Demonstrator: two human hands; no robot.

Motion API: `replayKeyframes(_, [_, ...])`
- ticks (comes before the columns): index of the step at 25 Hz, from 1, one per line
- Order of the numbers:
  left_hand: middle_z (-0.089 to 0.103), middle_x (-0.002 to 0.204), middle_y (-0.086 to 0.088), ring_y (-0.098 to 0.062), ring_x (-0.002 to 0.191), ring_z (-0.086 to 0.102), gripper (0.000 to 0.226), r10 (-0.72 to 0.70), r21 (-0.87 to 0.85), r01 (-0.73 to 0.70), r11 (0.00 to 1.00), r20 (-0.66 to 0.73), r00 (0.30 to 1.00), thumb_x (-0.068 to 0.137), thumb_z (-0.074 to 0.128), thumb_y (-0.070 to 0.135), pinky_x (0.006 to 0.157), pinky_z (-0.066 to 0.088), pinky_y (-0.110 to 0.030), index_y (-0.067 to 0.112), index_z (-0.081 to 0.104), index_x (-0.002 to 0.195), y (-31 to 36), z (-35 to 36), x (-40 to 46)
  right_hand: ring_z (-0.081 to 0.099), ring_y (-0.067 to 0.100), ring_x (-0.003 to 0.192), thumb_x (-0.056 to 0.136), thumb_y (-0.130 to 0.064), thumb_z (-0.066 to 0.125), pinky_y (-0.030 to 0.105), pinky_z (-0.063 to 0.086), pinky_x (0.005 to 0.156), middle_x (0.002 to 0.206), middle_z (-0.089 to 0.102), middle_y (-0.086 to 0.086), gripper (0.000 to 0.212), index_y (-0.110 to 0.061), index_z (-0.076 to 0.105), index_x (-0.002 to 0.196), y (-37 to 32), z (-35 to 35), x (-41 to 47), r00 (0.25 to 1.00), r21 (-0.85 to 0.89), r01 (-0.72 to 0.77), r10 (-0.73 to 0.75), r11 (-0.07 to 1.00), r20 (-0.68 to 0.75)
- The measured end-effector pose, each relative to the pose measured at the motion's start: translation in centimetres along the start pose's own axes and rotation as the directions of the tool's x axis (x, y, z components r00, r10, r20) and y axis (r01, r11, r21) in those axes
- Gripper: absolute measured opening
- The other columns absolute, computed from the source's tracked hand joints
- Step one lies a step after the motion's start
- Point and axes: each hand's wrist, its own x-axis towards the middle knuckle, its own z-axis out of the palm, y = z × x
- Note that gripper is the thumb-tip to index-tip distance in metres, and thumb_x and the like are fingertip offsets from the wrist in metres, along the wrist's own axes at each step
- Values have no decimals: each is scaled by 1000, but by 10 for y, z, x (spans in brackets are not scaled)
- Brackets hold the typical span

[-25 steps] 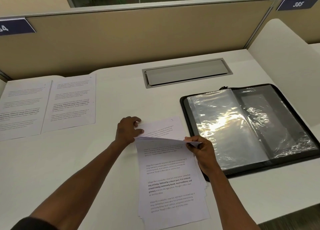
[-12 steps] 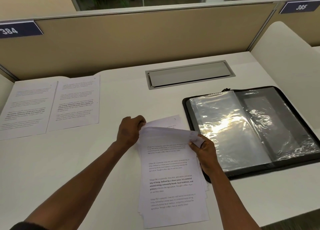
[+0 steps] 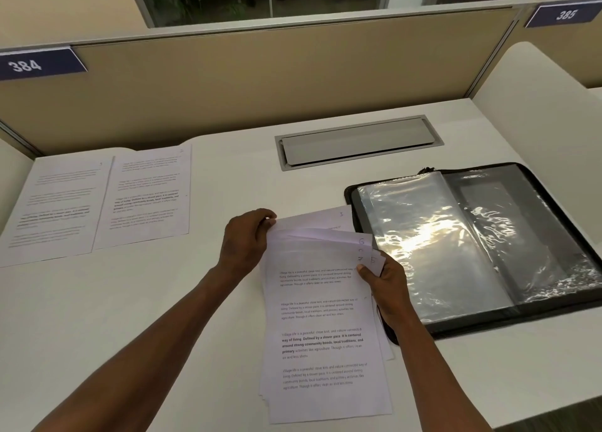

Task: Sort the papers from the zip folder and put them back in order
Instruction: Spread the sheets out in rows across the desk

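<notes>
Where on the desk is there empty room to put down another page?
Bare desk lies left of the paper stack, below the two laid-out pages. Another bare strip runs between those pages and the grey cable hatch. The right side is crowded: the open zip folder sits against the stack, which the left hand and right hand hold.

A dark blue sign (image 3: pixel 39 64) at ten o'clock on the partition reads "384"; another sign (image 3: pixel 565 14) at one o'clock reads "385". The top sheet (image 3: pixel 322 337) at centre begins "Village life is a peaceful, close-knit"; fanned corners (image 3: pixel 361 241) show handwritten "3", "6", "7".
</notes>
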Motion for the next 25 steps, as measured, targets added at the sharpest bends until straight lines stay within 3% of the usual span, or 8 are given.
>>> replayKeyframes(5, [68, 82, 0, -17, 70, 60, 12, 53, 90, -45, 995, -82, 995, 96, 56, 10, 62, 49, -32, 13, 66, 89, 14, -16, 14, 72, 27, 99, 92, -3, 69, 49, 60, 86, 108, 75, 4, 30, -24, 70, 113, 5, 0, 5, 1000, -136, -3, 1, 991, -21])
replayKeyframes(8, [66, 84, -6, -16, 73, 58, 8, 99, 103, -78, 992, -209, 973, 95, 59, 7, 65, 43, -21, 8, 65, 90, 26, -40, 30, 70, 21, 100, 92, -6, 69, 46, 60, 89, 112, 73, 1, 33, -21, 67, 122, 2, 6, 5, 997, -306, 45, -61, 951, -42])
replayKeyframes(12, [67, 86, -9, -17, 75, 58, 17, 164, 92, -140, 986, -341, 926, 97, 54, 13, 70, 35, -6, 2, 66, 91, 50, -81, 46, 64, 22, 102, 89, -6, 71, 36, 53, 92, 116, 69, 7, 48, -10, 58, 135, 4, 17, 8, 961, -613, 162, -264, 773, -79])
replayKeyframes(16, [68, 87, -11, -21, 75, 59, 31, 297, 164, -251, 954, -403, 866, 103, 47, 21, 67, 43, -18, 0, 68, 92, 69, -106, 41, 52, 38, 122, 85, -13, 75, 45, 43, 101, 130, 58, 20, 63, -10, 49, 143, 8, 26, 11, 953, -764, 70, -270, 642, -140])
replayKeyframes(19, [68, 88, -10, -26, 75, 61, 30, 385, 227, -315, 922, -434, 814, 102, 48, 17, 63, 48, -35, 0, 70, 91, 81, -116, 32, 46, 34, 130, 78, -23, 85, 40, 41, 102, 140, 50, 16, 80, -12, 44, 146, -7, 38, 10, 928, -696, 153, -344, 701, -144])
replayKeyframes(22, [69, 90, -9, -25, 80, 60, 18, 442, 270, -355, 895, -423, 791, 97, 55, 4, 69, 47, -32, 1, 72, 91, 94, -128, 25, 43, 10, 136, 75, -31, 89, 31, 42, 106, 151, 42, -4, 97, -28, 33, 154, -49, 58, 13, 933, -491, 287, -355, 823, -50])
replayKeyframes(24, [68, 90, -9, -25, 79, 60, 13, 455, 251, -382, 890, -404, 794, 94, 59, -2, 69, 46, -30, 1, 72, 91, 101, -142, 23, 37, -9, 136, 73, -37, 89, 21, 39, 107, 155, 34, -20, 104, -35, 26, 155, -81, 75, 21, 937, -376, 342, -345, 861, 63])
replayKeyframes(25, [68, 90, -8, -23, 78, 59, 13, 450, 229, -389, 892, -396, 800, 94, 59, -2, 68, 46, -29, 1, 72, 91, 104, -148, 24, 38, -11, 135, 72, -39, 89, 22, 39, 107, 154, 35, -25, 104, -37, 26, 154, -96, 83, 26, 933, -333, 359, -340, 872, 117])
